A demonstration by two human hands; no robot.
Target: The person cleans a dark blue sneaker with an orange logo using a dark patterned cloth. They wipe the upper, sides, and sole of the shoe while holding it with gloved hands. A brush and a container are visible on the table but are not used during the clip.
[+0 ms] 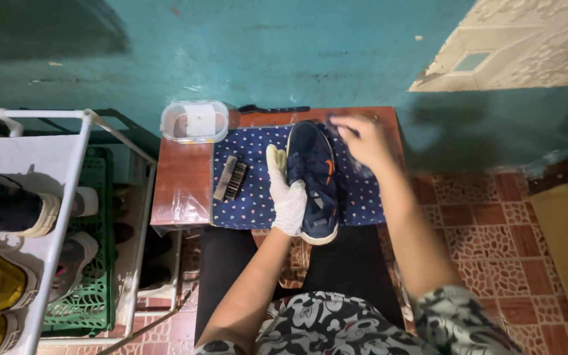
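Observation:
A navy sneaker (pixel 315 177) with orange marks and a white sole lies on a dark blue dotted cloth (pixel 251 197) spread over a small brown table (pixel 182 187). My left hand (pixel 286 190), in a white glove, grips the shoe's left side. My bare right hand (pixel 361 141) is blurred at the far end of the shoe, fingers curled on a small dark thing that I cannot make out. A wooden scrub brush (pixel 230 178) rests on the cloth, left of the shoe.
A clear plastic tub (pixel 194 121) stands at the table's far left corner, with a thin dark brush (pixel 272 109) beside it against the teal wall. A white shoe rack (pixel 67 217) with several shoes stands at left. Patterned red floor tiles (pixel 488 243) lie at right.

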